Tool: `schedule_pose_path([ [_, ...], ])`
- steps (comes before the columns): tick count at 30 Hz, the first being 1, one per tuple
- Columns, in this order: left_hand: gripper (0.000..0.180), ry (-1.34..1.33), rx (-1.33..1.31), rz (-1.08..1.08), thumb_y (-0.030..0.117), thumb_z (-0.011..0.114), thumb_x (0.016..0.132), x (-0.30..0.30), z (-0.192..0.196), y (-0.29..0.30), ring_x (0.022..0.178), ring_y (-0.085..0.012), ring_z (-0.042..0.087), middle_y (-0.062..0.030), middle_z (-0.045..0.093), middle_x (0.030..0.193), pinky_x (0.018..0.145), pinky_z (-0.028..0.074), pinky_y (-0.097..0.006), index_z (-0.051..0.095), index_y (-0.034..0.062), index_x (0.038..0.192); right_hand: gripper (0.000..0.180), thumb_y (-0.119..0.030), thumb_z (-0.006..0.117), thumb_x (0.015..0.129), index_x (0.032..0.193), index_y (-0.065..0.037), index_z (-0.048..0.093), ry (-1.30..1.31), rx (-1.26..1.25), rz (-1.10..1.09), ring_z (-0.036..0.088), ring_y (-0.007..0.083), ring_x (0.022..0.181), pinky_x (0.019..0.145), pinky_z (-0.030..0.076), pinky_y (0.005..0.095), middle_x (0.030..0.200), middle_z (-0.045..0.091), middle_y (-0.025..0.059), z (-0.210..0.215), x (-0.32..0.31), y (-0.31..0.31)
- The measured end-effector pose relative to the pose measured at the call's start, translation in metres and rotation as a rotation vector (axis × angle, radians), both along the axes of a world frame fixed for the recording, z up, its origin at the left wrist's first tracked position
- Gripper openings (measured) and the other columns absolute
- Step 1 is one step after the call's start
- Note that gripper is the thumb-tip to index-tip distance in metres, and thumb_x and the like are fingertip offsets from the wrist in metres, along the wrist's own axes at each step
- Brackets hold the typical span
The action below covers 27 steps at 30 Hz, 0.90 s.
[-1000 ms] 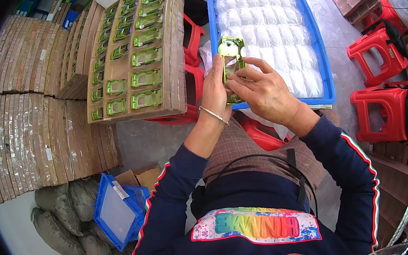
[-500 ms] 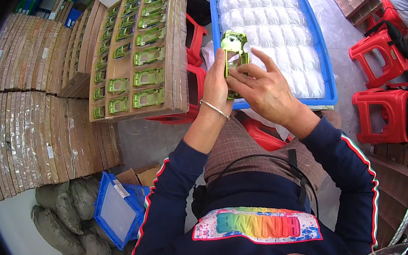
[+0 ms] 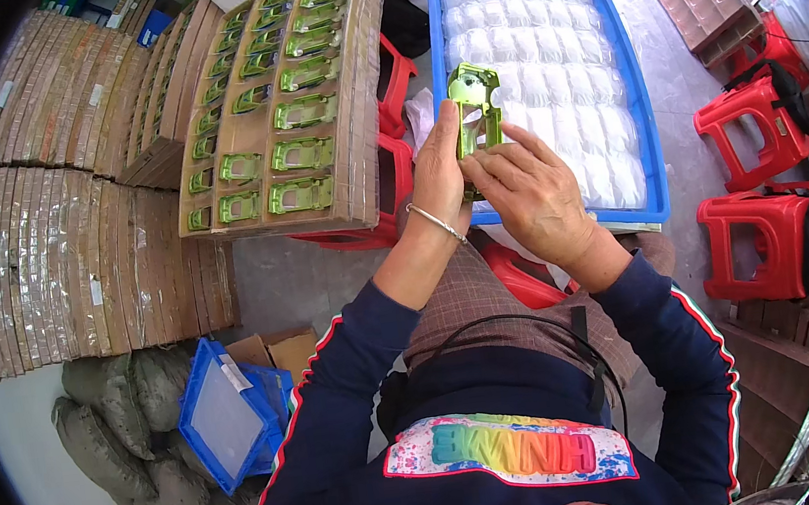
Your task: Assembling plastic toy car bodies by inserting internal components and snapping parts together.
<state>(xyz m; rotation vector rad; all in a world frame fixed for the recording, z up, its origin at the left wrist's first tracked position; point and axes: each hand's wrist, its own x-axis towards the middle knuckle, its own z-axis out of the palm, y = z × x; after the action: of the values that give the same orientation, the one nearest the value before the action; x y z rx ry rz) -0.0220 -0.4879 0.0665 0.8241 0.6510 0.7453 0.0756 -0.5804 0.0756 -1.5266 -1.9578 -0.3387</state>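
While both forearms rise from the lower edge, the left hand [image 3: 437,171] clasps a shiny green car-shaped shell [image 3: 473,110] from its left side, and the right hand [image 3: 536,196] pinches its lower right edge with fingers curled. Held upright, the shell hangs above the near rim of a blue tray [image 3: 649,140] filled with white pouches. Farther left, a cardboard rack [image 3: 363,108] carries rows of similar green shells.

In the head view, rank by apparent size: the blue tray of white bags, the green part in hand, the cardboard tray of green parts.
1-2. Blue tray and cardboard tray: look alike, unranked.
3. Green part, held by both hands.
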Motion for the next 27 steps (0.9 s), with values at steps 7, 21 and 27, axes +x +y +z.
schedule_pose_path([
  [7, 0.054, -0.046, -0.004, -0.011, 0.046, 0.038, 0.102, 0.000, -0.003, 0.004, 0.102, -0.0212, 0.062, -0.0147, 0.062, 0.112, 0.090, 0.051, -0.034, 0.052, 0.0000, 0.125, 0.033, -0.008, 0.059, 0.073, 0.104, 0.001, 0.063, -0.076, 0.022, 0.064, 0.061, 0.0223, 0.094, 0.103, 0.045, 0.0421, 0.098, 0.061, 0.0083, -0.001, 0.002, 0.009],
  [21, 0.042, -0.272, -0.182, 0.051, 0.044, 0.042, 0.101, 0.000, -0.014, 0.021, 0.090, -0.0162, 0.064, -0.0060, 0.064, 0.102, 0.077, 0.052, -0.031, 0.055, 0.0071, 0.118, 0.020, -0.010, 0.058, 0.072, 0.090, -0.003, 0.063, -0.142, -0.012, 0.035, 0.058, 0.0192, 0.086, 0.110, 0.037, 0.0428, 0.081, 0.056, 0.0044, 0.013, 0.004, 0.021],
  [27, 0.040, -0.289, -0.152, 0.060, 0.043, 0.043, 0.101, -0.001, -0.016, 0.020, 0.096, -0.0175, 0.063, -0.0068, 0.065, 0.106, 0.083, 0.052, -0.033, 0.058, 0.0083, 0.114, 0.025, -0.011, 0.059, 0.073, 0.096, -0.005, 0.064, -0.180, -0.063, 0.045, 0.059, 0.0181, 0.090, 0.110, 0.037, 0.0424, 0.085, 0.058, 0.0032, 0.011, 0.006, 0.022],
])
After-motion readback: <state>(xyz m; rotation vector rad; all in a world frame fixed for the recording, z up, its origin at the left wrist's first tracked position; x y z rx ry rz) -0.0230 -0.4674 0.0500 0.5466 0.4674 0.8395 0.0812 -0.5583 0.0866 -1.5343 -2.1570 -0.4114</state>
